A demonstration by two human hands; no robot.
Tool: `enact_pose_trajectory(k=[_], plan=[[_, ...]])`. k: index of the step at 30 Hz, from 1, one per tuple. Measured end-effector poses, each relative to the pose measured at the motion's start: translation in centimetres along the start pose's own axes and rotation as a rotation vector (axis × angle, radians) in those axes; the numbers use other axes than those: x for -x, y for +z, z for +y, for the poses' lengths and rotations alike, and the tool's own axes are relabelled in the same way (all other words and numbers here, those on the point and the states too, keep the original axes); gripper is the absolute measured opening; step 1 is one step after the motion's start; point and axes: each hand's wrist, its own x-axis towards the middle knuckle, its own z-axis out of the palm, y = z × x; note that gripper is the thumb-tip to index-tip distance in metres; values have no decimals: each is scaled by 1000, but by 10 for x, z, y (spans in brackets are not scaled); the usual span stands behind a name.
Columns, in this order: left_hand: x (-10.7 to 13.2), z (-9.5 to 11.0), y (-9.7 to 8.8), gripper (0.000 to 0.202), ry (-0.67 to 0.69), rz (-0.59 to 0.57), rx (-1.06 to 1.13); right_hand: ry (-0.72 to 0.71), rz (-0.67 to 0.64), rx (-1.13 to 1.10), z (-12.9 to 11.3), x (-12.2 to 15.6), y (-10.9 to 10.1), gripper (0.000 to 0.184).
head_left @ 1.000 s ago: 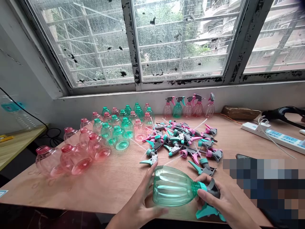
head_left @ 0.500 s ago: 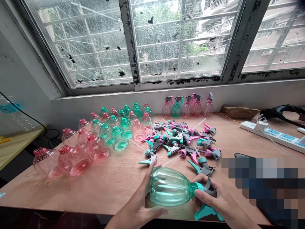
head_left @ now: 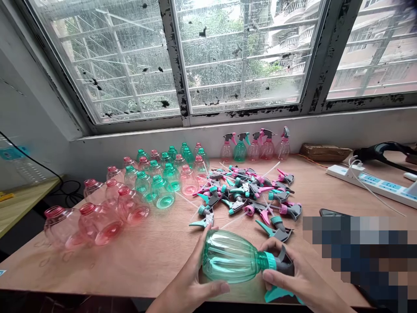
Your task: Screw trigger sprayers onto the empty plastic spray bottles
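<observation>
A clear green spray bottle (head_left: 232, 256) lies sideways in the air over the table's near edge, its base to the left. My left hand (head_left: 192, 274) cups the base end, thumb below and fingers above. At the neck, my right hand (head_left: 293, 271) grips the grey and teal trigger sprayer (head_left: 284, 262), whose teal collar sits against the bottle's neck. The teal trigger points down below my right thumb. Some fingers of both hands are hidden behind the bottle and sprayer. Just beyond lies a pile of loose trigger sprayers (head_left: 244, 189) in grey, teal and pink.
Pink bottles (head_left: 100, 224) and green bottles (head_left: 163, 191) without sprayers stand at the left. Several assembled spray bottles (head_left: 240, 150) line the wall below the window. A power strip (head_left: 374, 180), a brown package (head_left: 329, 152) and a phone (head_left: 335, 212) are at the right.
The view has shifted slightly. My right fingers have changed position around the sprayer's collar, leaving more of the teal collar showing. Both hands still hold the bottle and sprayer.
</observation>
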Motion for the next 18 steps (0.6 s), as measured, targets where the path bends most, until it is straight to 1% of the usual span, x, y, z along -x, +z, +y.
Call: enact_pose_trajectory(k=[3,7,11,16,18], plan=[[-1,0,0,105,8,6,-16,20,-19,-4,-1,1,0,37],[-1,0,1,108,23,18,-57,14,6,5,-1,1,0,32],[-1,-1,1,108,5,22,-27,32,30,22,0,1,0,35],[0,-1,-2,104,-24,-50,86,67,64,76,6,-1,-2,42],[0,0,-2,102,-22,-58,95,67,66,80,8,-2,-3,43]])
